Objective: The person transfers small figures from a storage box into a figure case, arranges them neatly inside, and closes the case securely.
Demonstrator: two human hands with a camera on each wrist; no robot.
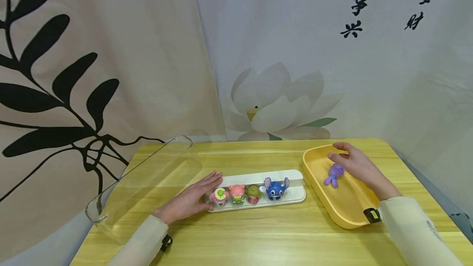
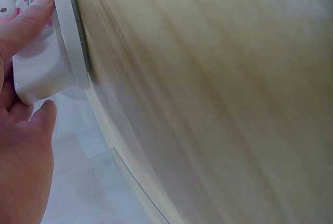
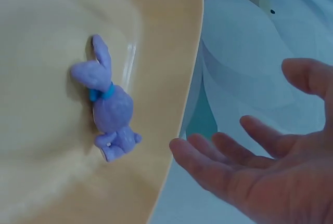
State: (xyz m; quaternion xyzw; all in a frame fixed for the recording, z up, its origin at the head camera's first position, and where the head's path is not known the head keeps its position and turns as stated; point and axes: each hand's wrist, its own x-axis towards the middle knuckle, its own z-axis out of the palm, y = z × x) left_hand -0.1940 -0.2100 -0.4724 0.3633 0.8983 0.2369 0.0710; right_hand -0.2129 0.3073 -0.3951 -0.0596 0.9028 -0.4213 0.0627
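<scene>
A white tray (image 1: 255,177) holds several small figures in a row, the blue one (image 1: 275,189) at the right and a pink one with a round green-yellow disc (image 1: 219,196) at the left. My left hand (image 1: 192,198) rests against the tray's left end, fingers extended; the left wrist view shows this hand (image 2: 23,115) at the tray's end (image 2: 44,68). In a yellow tray (image 1: 332,206) lies a purple figure (image 1: 335,172) with a blue neckband. My right hand (image 1: 356,167) is over it, fingers spread and empty; the right wrist view shows the hand (image 3: 270,161) apart from the figure (image 3: 113,107).
A long clear cover (image 1: 148,184) lies tilted at the table's left edge, left of my left hand. The wooden table (image 1: 258,237) stretches in front of both trays. Behind it hangs a curtain (image 1: 166,52) with plant and flower prints.
</scene>
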